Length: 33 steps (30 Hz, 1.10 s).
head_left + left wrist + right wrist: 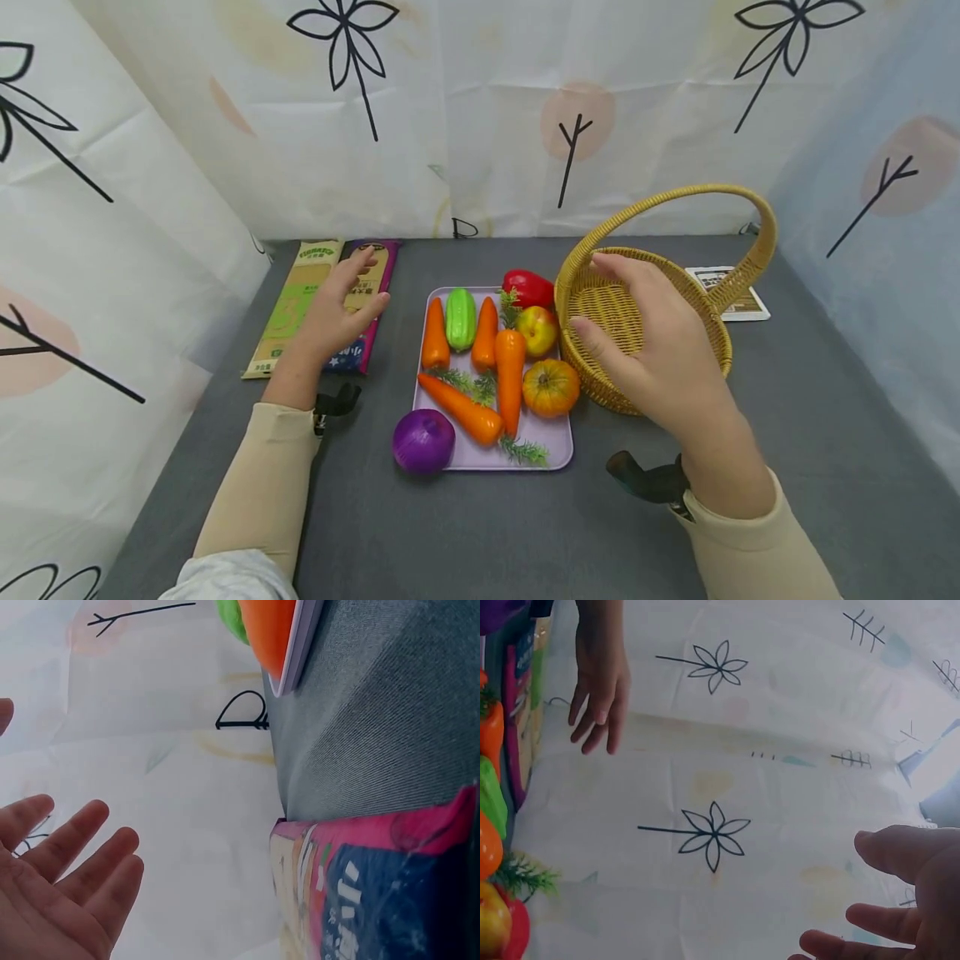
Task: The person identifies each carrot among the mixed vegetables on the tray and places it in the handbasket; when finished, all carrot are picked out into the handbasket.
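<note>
My left hand [330,308] hovers over two flat packets at the back left, a green one [288,310] and a purple one [384,279]; its fingers are extended and nothing is in them. Over the front of the yellow wicker basket [600,310] is my right hand [660,358], thumb apart from the fingers, also holding nothing. Between the hands lies a lilac tray [461,460] bearing several carrots [510,375], a green cucumber-like vegetable [461,318], a red pepper [528,287], a red-yellow apple [537,331] and a small pumpkin [551,388]. A purple onion [423,442] overlaps its front left corner.
The basket's tall handle [690,193] arches up behind my right hand. A white card [750,308] lies right of the basket on the grey tabletop [480,533]. Patterned white cloth [480,125] stands along the back and both sides.
</note>
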Motion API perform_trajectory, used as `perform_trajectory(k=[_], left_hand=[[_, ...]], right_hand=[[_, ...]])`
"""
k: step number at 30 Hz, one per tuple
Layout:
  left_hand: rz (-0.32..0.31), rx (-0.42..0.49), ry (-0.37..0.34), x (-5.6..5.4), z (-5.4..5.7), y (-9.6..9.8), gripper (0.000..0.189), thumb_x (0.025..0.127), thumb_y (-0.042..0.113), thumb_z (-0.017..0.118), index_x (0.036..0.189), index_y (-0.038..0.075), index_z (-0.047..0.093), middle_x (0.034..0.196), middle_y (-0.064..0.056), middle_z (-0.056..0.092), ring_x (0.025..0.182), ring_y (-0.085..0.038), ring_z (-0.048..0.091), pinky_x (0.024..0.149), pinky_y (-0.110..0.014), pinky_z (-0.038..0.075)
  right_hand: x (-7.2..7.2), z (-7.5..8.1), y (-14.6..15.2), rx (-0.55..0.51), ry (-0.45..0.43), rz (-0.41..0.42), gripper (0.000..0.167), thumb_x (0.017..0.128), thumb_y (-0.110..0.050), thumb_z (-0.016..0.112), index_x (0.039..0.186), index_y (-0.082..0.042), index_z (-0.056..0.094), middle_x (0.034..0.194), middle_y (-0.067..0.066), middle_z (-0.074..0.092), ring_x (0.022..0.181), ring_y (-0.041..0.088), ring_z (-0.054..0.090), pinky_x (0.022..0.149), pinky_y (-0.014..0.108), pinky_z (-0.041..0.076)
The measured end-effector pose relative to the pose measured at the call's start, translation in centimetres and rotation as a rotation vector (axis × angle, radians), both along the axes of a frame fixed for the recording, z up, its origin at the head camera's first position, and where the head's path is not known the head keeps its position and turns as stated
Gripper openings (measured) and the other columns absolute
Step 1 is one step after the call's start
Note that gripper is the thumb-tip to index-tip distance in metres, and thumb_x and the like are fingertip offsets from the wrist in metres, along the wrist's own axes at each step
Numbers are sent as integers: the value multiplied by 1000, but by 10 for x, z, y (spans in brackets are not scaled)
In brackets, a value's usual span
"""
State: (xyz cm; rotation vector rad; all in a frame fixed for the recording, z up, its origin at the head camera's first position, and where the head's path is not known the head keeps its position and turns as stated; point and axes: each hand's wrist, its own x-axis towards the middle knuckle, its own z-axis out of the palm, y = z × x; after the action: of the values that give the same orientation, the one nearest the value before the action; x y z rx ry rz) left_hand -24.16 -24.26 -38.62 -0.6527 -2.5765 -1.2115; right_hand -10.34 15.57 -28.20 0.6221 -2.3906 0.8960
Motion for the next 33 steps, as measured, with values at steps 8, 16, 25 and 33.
perform_trajectory(k=[8, 16, 25, 33], left_hand=[[-44, 67, -57, -3, -3, 1, 71, 102, 18, 65, 163, 11, 29, 154, -20, 44, 139, -39, 43, 115, -59, 32], [-65, 64, -136, -5, -10, 5, 70, 101, 16, 66, 162, 15, 32, 152, -19, 45, 138, -43, 42, 115, -60, 31], [-104, 22, -193, -10, -27, 15, 67, 101, 19, 67, 160, 14, 36, 152, -19, 45, 134, -41, 47, 109, -63, 38], [-117, 16, -231, -13, -40, 16, 68, 100, 21, 69, 159, 11, 38, 149, -23, 48, 130, -40, 50, 111, -61, 37]], right_hand=[[-3, -11, -27, -51, -19, 41, 59, 91, -17, 76, 144, -3, 54, 134, 9, 61, 122, 26, 59, 103, 47, 47], [-14, -31, -53, -79, -100, 100, 54, 94, -19, 74, 143, -7, 54, 126, 7, 62, 116, 22, 59, 96, 42, 51], [-30, -48, -76, -38, -206, 105, 51, 95, -23, 71, 141, -8, 55, 123, 4, 63, 115, 22, 61, 96, 40, 52], [-40, -56, -101, 1, -357, 85, 58, 95, -28, 73, 145, -10, 52, 124, 3, 62, 104, 20, 59, 90, 36, 53]])
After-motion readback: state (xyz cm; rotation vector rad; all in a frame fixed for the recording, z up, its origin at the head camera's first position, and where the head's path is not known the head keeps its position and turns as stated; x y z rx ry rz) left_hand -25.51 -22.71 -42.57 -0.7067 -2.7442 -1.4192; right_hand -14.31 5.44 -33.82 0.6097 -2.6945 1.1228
